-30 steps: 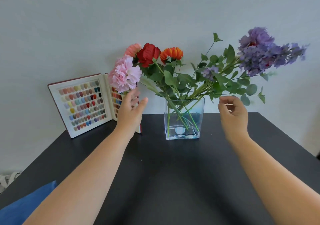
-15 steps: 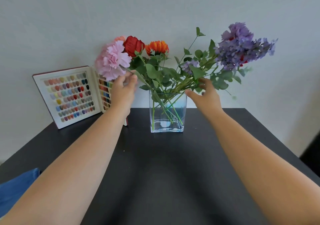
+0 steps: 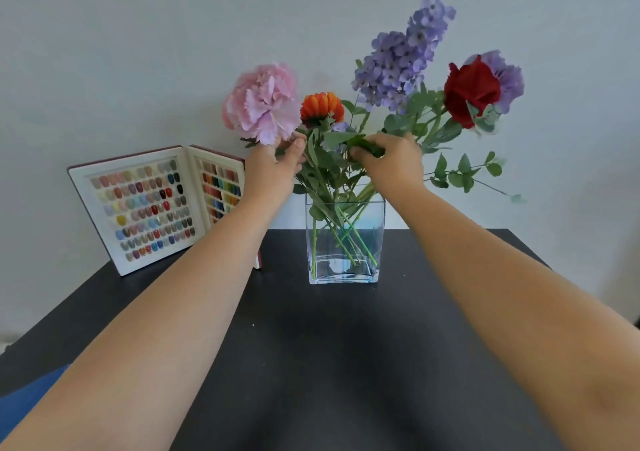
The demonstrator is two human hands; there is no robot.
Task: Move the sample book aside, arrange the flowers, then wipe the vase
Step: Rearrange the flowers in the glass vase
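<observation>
A clear, square-sided glass vase (image 3: 345, 242) stands near the middle of the black table's (image 3: 311, 364) far edge, its base thick and its walls see-through, so the thin green stems (image 3: 349, 239) crossing inside it show plainly. From it rises a loose bunch of flowers: a large ruffled pink carnation (image 3: 263, 104) on the left, an orange bloom (image 3: 322, 108) just beside it, a tall spike of lilac-purple blossoms (image 3: 401, 55) behind the middle, and a deep red rose (image 3: 471, 90) on the right with another purple head partly hidden behind it; round-leaved greenery trails out to the right. The left hand (image 3: 273, 170) pinches the stalk just under the pink carnation. The right hand (image 3: 391, 163) has its fingers curled round a clump of green stems and leaves above the vase mouth. The two hands are close together but apart. At the table's far left corner the sample book (image 3: 156, 208) stands open and upright, its white pages set with rows of small coloured chips. Something blue (image 3: 20, 402) shows at the near left edge.
</observation>
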